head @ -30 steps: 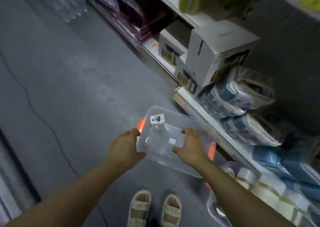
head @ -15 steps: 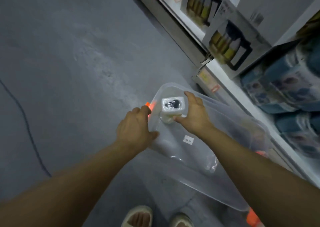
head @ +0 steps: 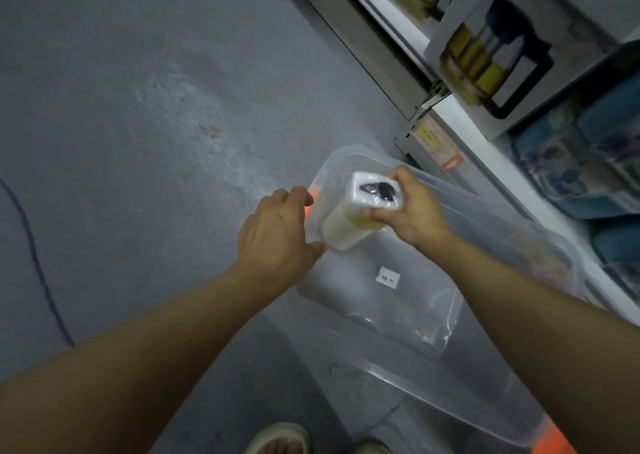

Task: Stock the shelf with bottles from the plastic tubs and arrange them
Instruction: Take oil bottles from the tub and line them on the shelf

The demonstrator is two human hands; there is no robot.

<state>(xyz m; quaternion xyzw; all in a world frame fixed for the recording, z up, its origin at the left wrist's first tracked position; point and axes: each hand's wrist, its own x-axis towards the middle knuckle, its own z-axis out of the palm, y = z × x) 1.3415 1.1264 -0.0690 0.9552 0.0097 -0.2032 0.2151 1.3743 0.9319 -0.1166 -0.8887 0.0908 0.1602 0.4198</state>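
A clear plastic tub (head: 429, 318) with orange clips stands on the floor beside the shelf. My right hand (head: 412, 211) grips the white square cap of a pale bottle (head: 349, 228) with a yellow label, lifted tilted above the tub's far left corner. My left hand (head: 277, 235) is at the tub's left rim, thumb near the bottle's base and fingers over an orange clip (head: 313, 199). Whether it grips the rim is unclear. The low white shelf (head: 485, 142) runs along the right.
Boxed glass jugs (head: 491, 52) and blue wrapped packs (head: 581, 163) fill the shelf at right. Price tags (head: 436, 142) hang on the shelf edge. Grey concrete floor (head: 138, 124) spreads left. My sandalled feet (head: 280, 436) show at the bottom.
The view has swung down toward the tub. My right hand left the tub's rim, took the bottle by its cap and raised it higher. My left hand stays at the left rim.
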